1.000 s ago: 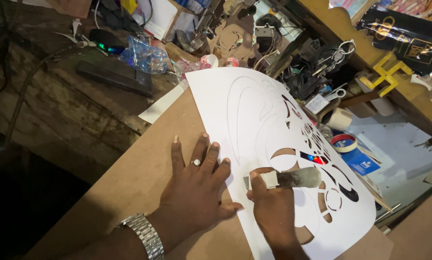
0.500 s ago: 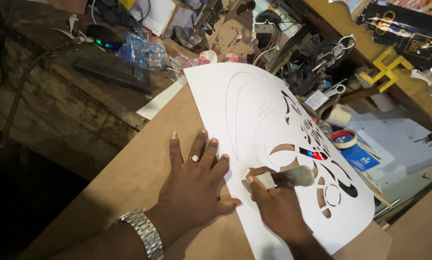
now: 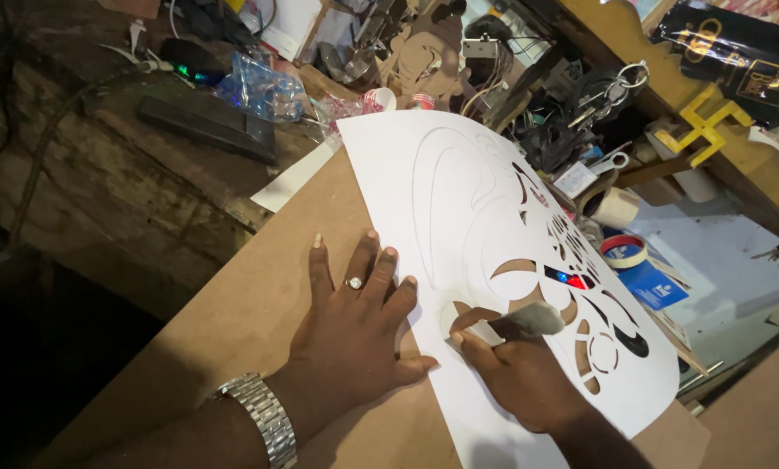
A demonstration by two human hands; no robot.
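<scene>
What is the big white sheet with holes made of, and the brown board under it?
The white sheet looks like thin card or stiff paper: matte, flat, with cleanly cut-out shapes. The brown board looks like fibreboard, perhaps MDF: smooth, even tan, no wood grain. The left hand presses both flat; its watch looks like shiny metal.

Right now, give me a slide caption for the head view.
Left hand flat on brown board, steadying white stencil sheet; right hand holds a brush.

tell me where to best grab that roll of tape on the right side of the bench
Probably from above: the tape roll lies flat with its open core facing up, so pinch its ring wall, one finger inside the core and the thumb outside. Clutter crowds its sides, so a sideways approach looks awkward.
</scene>
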